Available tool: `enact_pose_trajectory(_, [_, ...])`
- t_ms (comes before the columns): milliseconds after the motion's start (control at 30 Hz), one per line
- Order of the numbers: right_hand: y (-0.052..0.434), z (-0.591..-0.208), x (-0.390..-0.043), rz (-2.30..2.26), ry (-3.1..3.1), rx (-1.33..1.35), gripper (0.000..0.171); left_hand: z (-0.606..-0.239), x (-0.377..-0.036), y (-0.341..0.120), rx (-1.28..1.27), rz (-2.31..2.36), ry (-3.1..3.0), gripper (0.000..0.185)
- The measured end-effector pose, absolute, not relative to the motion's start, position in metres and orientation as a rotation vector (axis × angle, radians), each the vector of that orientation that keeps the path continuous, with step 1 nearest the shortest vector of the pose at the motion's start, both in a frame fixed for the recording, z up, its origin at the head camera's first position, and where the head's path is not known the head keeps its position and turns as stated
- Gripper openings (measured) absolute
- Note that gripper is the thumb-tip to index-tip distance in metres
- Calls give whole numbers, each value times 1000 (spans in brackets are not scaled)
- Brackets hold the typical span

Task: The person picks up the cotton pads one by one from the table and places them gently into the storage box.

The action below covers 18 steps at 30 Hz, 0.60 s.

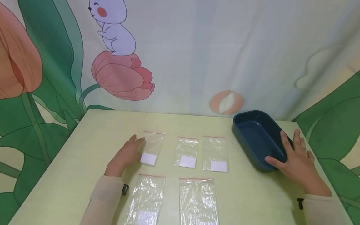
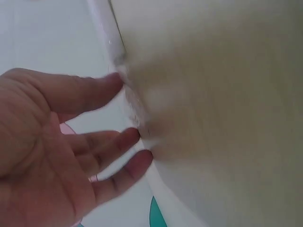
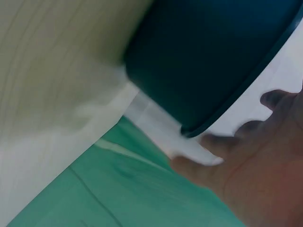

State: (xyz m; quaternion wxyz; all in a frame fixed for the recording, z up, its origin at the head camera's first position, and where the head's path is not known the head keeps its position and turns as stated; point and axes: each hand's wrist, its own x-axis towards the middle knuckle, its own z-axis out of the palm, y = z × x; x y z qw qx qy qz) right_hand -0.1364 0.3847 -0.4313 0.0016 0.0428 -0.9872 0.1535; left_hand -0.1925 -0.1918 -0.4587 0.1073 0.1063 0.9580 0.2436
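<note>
My left hand (image 1: 127, 156) is at the left edge of a clear zip bag (image 1: 154, 145) with a white label. In the left wrist view, the thumb and fingertips (image 2: 139, 163) are apart and reach the table surface by the clear plastic. My right hand (image 1: 298, 162) is spread at the near right side of a dark blue rectangular bin (image 1: 254, 134). From the right wrist view, its fingers lie beside the bin's rim (image 3: 194, 130); whether they touch it I cannot tell.
To the right are a smaller labelled zip bag (image 1: 186, 150) and another labelled bag (image 1: 215, 150). Two larger bags lie nearer, a left one (image 1: 149, 193) with a white patch and a right one (image 1: 197, 200). A printed curtain (image 1: 174, 62) hangs behind the pale table (image 1: 247, 200).
</note>
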Motion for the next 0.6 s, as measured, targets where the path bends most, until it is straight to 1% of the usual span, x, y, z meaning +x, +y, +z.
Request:
enact_pose_trajectory(133, [395,-433,-137,554,-3160,113,109,-457,-195,-187,315,618,2860,67])
enact_pose_trajectory(233, [394,-432,-136,528,-3162,107,110,-456,-194,-186,289,643,2846,67])
enact_pose_trajectory(500, [391,-434,-129,481,-3152,113,110,-459,-198,-187,99,846,2708,85])
enact_pose_trajectory(533, [391,-435,-128,498,-3150,116,109,-460,-200,-188,108,846,2713,84])
enact_pose_trajectory(600, [392,-438,-126,546,-3137,122,108,-459,-202,-190,128,847,2733,72])
